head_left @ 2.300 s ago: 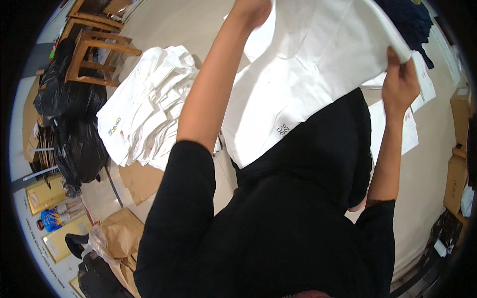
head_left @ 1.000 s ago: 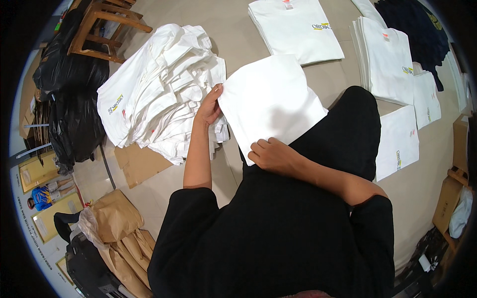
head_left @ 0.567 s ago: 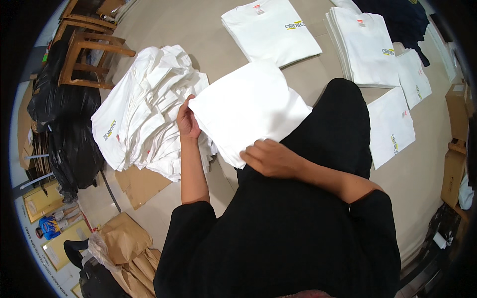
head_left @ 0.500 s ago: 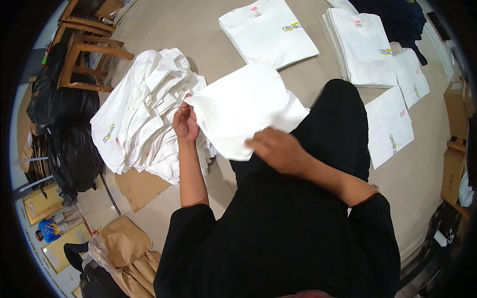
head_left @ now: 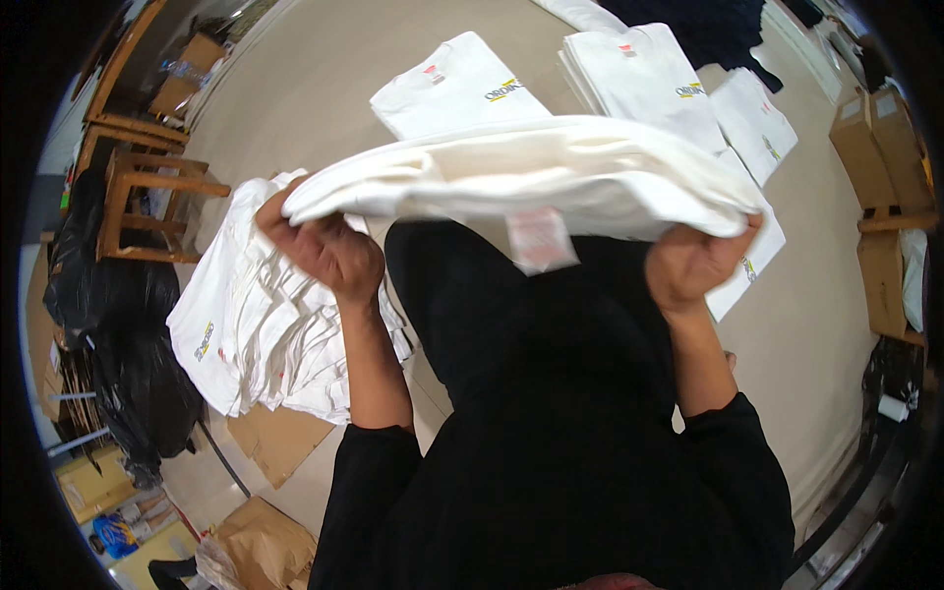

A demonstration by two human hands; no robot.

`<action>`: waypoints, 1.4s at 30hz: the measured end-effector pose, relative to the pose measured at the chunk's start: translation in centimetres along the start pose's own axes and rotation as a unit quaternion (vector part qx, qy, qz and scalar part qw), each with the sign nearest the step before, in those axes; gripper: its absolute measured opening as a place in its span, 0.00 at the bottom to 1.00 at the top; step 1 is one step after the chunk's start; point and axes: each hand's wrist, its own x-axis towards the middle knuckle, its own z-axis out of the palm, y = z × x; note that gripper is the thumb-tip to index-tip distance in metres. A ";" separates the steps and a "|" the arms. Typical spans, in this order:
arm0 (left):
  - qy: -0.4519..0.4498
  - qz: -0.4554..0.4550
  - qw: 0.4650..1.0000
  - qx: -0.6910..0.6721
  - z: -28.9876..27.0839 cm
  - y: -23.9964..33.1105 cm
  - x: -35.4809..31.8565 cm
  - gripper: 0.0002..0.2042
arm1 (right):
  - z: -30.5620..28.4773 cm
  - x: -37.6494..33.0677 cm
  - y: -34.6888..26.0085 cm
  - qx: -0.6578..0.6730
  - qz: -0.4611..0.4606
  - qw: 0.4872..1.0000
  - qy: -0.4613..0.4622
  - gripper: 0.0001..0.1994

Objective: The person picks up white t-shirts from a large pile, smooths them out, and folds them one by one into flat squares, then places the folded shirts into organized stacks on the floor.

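- Head view: my left hand [head_left: 329, 254] pinches the left end of a folded white cotton T-shirt [head_left: 531, 177], fingers curled under it and thumb over the edge.
- My right hand [head_left: 693, 265] grips the right end in the same way, closed on the cloth.
- The shirt hangs level between both hands, above my lap, near the centre of the view; a small pale tag [head_left: 541, 239] dangles from its underside.
- At nine o'clock a loose heap of unfolded white shirts [head_left: 261, 315] lies on the beige floor [head_left: 324, 69].
- At twelve o'clock a flat folded white shirt [head_left: 454, 87] rests on the floor, with a neat stack of folded shirts [head_left: 644, 79] at one o'clock, just beside it.
- A wooden stool [head_left: 147, 192] and black plastic bags [head_left: 108, 334] sit at nine to ten o'clock; cardboard boxes [head_left: 870, 147] at two o'clock.
- To carry this fold well, I judge both ends should stay level and taut so the layers do not slip; whether the lower layers are aligned I cannot quite see.
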 end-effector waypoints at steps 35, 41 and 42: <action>-0.417 -0.584 0.692 0.079 5.2 5.3 -19.2 0.14 | -15.7 -11.6 8.8 0.330 0.799 0.485 -0.131 0.16; -0.400 -0.516 0.753 0.089 5.4 5.6 -20.0 0.14 | -15.5 -11.8 8.6 0.285 0.792 0.520 -0.149 0.17; -0.382 -0.533 0.751 0.076 5.5 5.9 -19.7 0.14 | -15.3 -11.7 8.5 0.265 0.784 0.541 -0.150 0.16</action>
